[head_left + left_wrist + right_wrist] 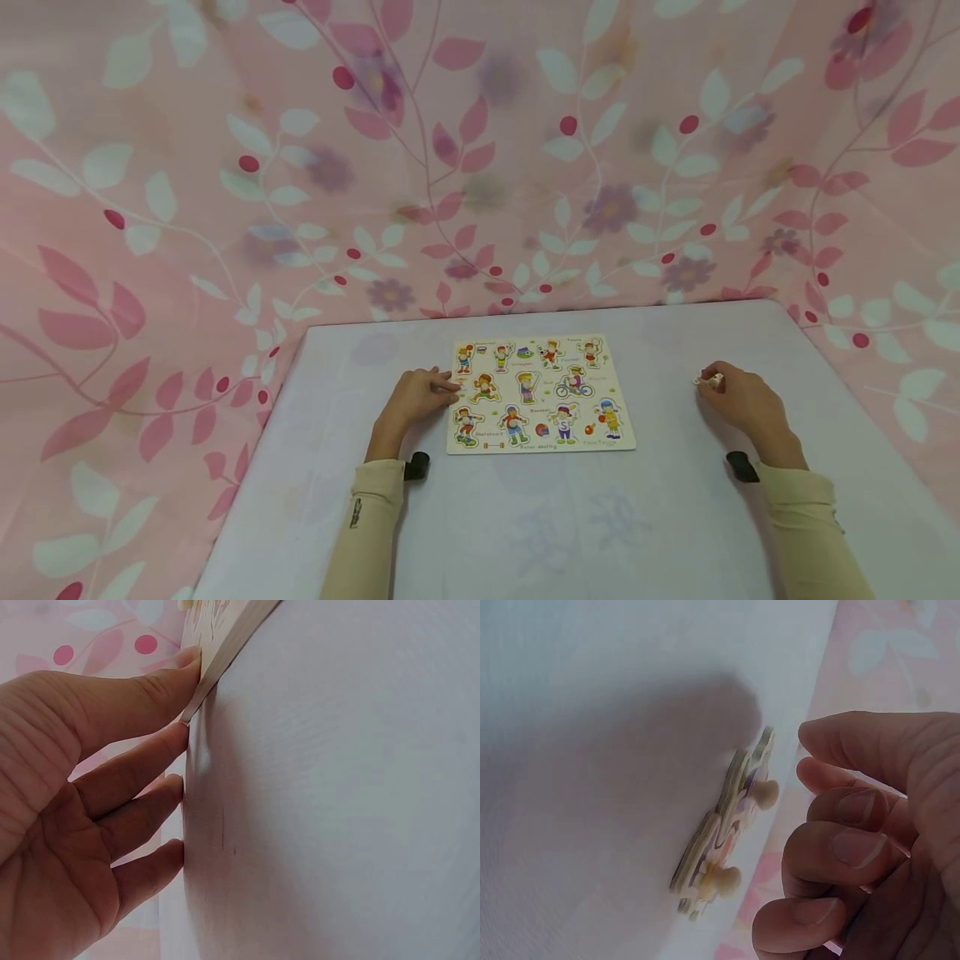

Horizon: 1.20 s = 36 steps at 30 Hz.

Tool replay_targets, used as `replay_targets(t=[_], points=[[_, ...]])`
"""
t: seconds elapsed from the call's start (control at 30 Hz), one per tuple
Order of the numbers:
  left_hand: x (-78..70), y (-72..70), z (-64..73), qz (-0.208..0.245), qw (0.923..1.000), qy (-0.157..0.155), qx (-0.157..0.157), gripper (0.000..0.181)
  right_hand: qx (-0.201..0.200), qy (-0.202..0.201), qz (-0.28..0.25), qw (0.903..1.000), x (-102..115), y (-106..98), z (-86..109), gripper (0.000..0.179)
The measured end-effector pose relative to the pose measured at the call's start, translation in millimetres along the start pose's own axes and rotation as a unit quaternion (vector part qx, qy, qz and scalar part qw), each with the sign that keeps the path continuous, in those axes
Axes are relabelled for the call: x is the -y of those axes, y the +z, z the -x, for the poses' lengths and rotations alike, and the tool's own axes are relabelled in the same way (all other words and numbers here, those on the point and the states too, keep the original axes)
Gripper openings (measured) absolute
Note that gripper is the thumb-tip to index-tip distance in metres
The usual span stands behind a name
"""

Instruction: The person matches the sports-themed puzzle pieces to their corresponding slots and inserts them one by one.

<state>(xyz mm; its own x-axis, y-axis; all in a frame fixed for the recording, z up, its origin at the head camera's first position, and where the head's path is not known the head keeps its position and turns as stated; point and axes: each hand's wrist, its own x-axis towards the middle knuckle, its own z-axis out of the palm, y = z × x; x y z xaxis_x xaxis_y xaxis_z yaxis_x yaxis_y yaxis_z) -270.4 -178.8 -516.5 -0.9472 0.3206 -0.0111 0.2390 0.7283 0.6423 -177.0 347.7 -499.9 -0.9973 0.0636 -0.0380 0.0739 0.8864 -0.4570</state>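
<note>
A pale wooden peg-puzzle board [621, 446] lies on the table, covered in colourful cut-out figures of children at sports. My left hand [423, 393] is at its left edge. The left wrist view shows the thumb on the board's face and the index fingertip against its edge [236, 645], pinching it; the other fingers touch the tabletop. To the right of the board, my right hand [742, 402] hovers beside small knobbed puzzle pieces [712, 859]. Its fingers are loosely curled, apart from the pieces and holding nothing. Two round wooden knobs [765, 795] stick up from them.
A white cloth [517, 517] covers the table. Behind it hangs a pink curtain [480, 192] with a leaf and flower print. Black wrist mounts [417, 466] sit by both sleeves [806, 508].
</note>
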Motion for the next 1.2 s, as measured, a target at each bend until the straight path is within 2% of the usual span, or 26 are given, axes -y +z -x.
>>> replay_targets(t=[0.5, 1.2], points=[[0.3, 0.7, 0.1, -0.001, 1.0000, 0.006, -0.005, 0.017, 0.015, 0.036, 0.000, 0.9992, -11, -3, -0.8, 0.032], [-0.7, -0.3, 0.1, -0.005, 0.9999, 0.010, -0.006, 0.017, 0.017, 0.026, 0.012, 0.9995, -13, -5, -3.7, 0.029]])
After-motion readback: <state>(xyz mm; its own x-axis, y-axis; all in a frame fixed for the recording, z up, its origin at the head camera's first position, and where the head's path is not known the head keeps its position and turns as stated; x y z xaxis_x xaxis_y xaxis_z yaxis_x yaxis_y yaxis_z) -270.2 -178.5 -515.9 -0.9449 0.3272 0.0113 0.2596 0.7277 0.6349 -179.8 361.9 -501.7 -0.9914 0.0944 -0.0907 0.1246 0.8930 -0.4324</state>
